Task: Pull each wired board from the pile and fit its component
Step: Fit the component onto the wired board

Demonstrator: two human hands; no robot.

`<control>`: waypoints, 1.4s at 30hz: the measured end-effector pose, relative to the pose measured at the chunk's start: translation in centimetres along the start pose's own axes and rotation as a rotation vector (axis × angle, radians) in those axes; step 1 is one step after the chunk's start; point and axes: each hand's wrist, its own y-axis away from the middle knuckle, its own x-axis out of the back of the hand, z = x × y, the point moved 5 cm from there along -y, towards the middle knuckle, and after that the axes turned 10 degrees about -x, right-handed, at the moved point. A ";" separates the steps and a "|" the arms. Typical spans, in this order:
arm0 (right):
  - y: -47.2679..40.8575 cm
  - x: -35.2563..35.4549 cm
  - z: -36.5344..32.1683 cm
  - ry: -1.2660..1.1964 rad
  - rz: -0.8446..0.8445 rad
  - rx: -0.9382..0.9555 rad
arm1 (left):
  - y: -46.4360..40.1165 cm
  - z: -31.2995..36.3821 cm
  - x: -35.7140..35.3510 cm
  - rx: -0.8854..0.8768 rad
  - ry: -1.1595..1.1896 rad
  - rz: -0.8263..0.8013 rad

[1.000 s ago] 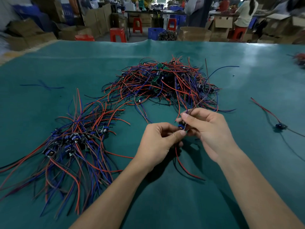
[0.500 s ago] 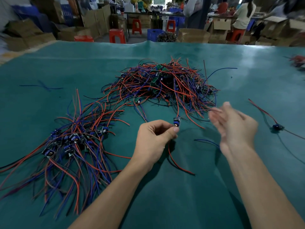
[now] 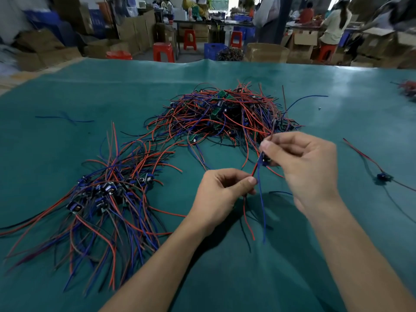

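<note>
On the teal-covered worktop point(image 3: 67, 91), a spread bundle of red and blue wired boards with blue parts point(image 3: 101, 194) lies at the left. The left hand point(image 3: 221, 194) pinches a red wire point(image 3: 247, 212). Behind, the tangled pile of red and blue wired green boards point(image 3: 225, 113) sits centre. The right hand point(image 3: 304, 163) pinches a small dark board point(image 3: 265, 160), raised near the pile's front edge.

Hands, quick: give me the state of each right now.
Left hand: closed, pinching the red wire of the wired board.
Right hand: closed, gripping the wired board itself.
</note>
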 end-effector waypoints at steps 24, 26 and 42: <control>-9.0 -7.1 2.8 1.527 -0.202 -0.007 | 0.1 -0.7 -0.2 0.059 -0.303 -0.046; -9.5 -6.2 3.8 1.432 -0.153 -0.020 | 0.1 -0.7 -0.2 0.063 -0.301 -0.047; -1.0 -3.1 2.8 0.068 -0.486 -0.545 | -0.3 -0.8 1.3 0.088 -0.140 0.227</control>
